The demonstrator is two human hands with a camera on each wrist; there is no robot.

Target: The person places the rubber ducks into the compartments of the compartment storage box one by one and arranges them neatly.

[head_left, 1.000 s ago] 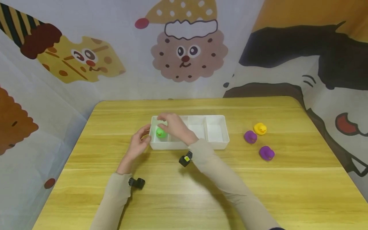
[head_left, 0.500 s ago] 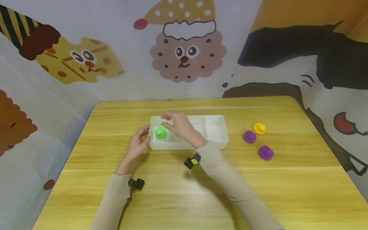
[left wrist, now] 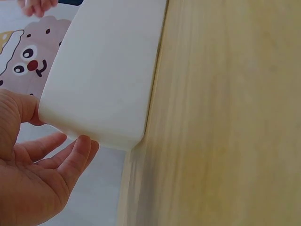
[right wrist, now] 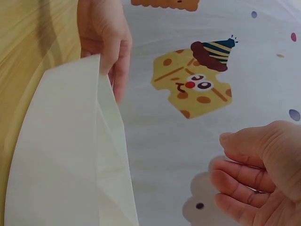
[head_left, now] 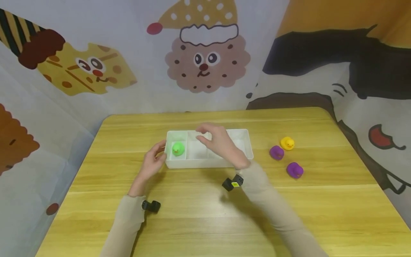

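My left hand [head_left: 151, 162] rests at the left end of a white divided box [head_left: 192, 163] on the table. In the left wrist view, thumb and fingertips of the left hand [left wrist: 44, 174] touch the end of the box [left wrist: 108, 70]. A green toy duck [head_left: 178, 149] sits in the leftmost compartment. My right hand [head_left: 219, 141] is over the middle of the box, thumb and fingers apart, and hides part of the compartments. Nothing lies between the fingers of the right hand [right wrist: 254, 174] in the right wrist view, where it is beside the box.
To the right of the box lie a yellow toy duck [head_left: 287, 143] and two purple ones, a nearer purple duck [head_left: 294, 170] and a farther purple duck [head_left: 277, 152]. A cloth with cartoon prints [head_left: 151, 100] hangs behind the wooden table [head_left: 192, 214].
My right hand has moved right, from above the green duck's compartment to the middle of the box, baring the duck fully. My left hand has stayed at the box's end.
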